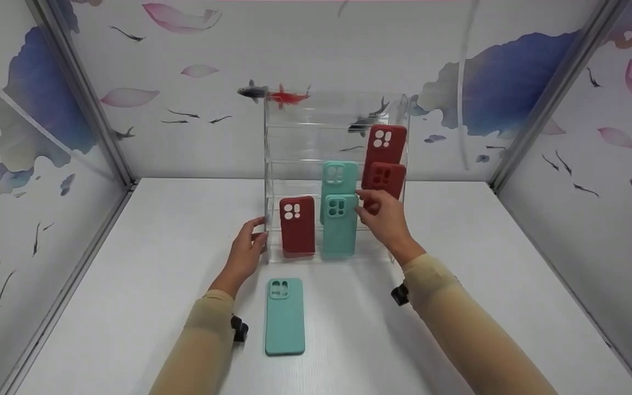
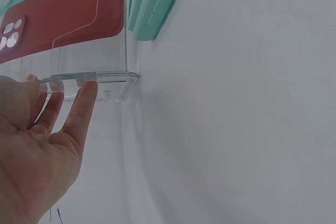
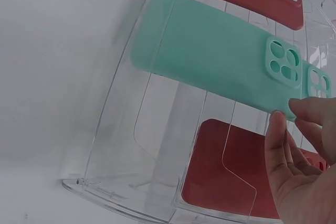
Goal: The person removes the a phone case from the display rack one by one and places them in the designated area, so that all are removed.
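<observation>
A clear tiered display rack (image 1: 294,145) stands on the table with phone cases leaning in it. My left hand (image 1: 247,252) grips the rack's left side panel low down, fingers at its edge in the left wrist view. With thumb and forefinger, my right hand (image 1: 384,216) pinches the upper right corner of the front teal phone case (image 3: 210,51), which leans on the lowest tier. Behind it stands another teal case (image 1: 339,171), partly hidden. A red case (image 1: 298,230) leans at the lower left. Two red cases overlap at the right, the rear red case (image 1: 386,140) higher.
A loose teal case (image 1: 285,323) lies flat on the white table (image 1: 184,219), in front of the rack between the forearms. Printed white panels (image 1: 316,33) wall in the back and both sides.
</observation>
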Action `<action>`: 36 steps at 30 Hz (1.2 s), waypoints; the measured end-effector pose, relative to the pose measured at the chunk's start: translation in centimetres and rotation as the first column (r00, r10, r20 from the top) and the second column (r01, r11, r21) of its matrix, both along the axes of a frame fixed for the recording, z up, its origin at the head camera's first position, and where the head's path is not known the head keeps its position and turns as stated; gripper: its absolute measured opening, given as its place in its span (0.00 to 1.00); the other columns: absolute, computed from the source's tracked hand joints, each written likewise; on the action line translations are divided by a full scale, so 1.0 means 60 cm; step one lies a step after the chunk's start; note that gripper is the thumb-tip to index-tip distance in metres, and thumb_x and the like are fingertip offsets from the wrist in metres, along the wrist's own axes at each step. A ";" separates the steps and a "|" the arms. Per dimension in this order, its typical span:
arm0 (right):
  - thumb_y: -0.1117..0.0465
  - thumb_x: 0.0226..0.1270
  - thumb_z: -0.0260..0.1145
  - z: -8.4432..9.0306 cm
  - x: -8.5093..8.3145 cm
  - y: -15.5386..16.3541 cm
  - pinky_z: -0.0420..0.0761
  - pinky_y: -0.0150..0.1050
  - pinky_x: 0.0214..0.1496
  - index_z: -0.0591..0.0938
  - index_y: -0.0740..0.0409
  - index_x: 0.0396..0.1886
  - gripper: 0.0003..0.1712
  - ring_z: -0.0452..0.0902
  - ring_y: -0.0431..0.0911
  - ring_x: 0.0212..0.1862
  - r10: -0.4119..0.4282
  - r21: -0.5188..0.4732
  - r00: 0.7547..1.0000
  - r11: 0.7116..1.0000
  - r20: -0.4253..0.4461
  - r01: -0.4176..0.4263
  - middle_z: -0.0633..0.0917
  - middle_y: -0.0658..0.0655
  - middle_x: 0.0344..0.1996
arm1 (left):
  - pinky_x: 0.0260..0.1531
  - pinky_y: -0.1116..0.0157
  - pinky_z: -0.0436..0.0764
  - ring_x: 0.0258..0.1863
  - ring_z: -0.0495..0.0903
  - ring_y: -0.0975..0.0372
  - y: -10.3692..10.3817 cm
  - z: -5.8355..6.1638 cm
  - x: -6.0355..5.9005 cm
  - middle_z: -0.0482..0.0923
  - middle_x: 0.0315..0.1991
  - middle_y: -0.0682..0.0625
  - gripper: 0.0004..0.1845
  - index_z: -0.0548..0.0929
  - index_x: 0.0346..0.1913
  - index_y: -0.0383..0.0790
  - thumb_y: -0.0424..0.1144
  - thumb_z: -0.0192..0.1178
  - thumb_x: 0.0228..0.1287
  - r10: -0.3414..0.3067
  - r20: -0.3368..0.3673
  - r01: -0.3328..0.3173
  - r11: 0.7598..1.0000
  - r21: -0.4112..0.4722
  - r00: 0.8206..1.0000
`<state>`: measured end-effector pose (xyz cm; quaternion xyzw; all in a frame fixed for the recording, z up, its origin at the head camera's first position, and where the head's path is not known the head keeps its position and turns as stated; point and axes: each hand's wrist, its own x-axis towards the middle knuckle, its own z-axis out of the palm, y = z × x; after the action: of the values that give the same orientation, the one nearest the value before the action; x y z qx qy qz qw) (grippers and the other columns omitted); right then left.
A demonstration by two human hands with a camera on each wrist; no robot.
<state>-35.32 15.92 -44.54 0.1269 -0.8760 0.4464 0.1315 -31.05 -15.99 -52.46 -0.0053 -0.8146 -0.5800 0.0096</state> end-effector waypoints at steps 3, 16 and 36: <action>0.65 0.70 0.71 -0.004 -0.001 0.001 0.92 0.42 0.46 0.85 0.54 0.60 0.20 0.82 0.50 0.41 0.011 -0.010 1.000 1.000 0.004 -0.011 0.85 0.61 0.52 | 0.70 0.58 0.80 0.74 0.69 0.52 0.001 -0.001 0.000 0.60 0.79 0.49 0.25 0.61 0.78 0.50 0.43 0.48 0.84 0.001 0.000 -0.001 1.000 -0.001 1.000; 0.64 0.71 0.71 -0.009 0.005 0.003 0.93 0.38 0.45 0.86 0.52 0.55 0.14 0.86 0.48 0.42 0.022 -0.083 0.999 0.996 -0.031 -0.025 0.88 0.55 0.46 | 0.69 0.60 0.81 0.74 0.70 0.53 0.000 0.001 0.001 0.60 0.80 0.50 0.25 0.61 0.78 0.49 0.44 0.47 0.84 -0.001 0.005 0.001 1.000 0.013 1.000; 0.62 0.72 0.70 0.021 0.022 -0.002 0.93 0.44 0.46 0.87 0.52 0.53 0.12 0.88 0.51 0.48 0.064 -0.068 0.994 0.995 -0.088 -0.070 0.88 0.57 0.49 | 0.70 0.58 0.81 0.74 0.69 0.53 -0.001 0.003 0.001 0.60 0.80 0.50 0.25 0.60 0.79 0.49 0.43 0.47 0.84 -0.008 0.017 0.008 1.000 0.015 1.000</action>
<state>-34.01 15.80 -43.26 0.1703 -0.8485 0.4754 0.1583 -31.00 -16.07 -52.31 -0.0034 -0.8102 -0.5862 0.0003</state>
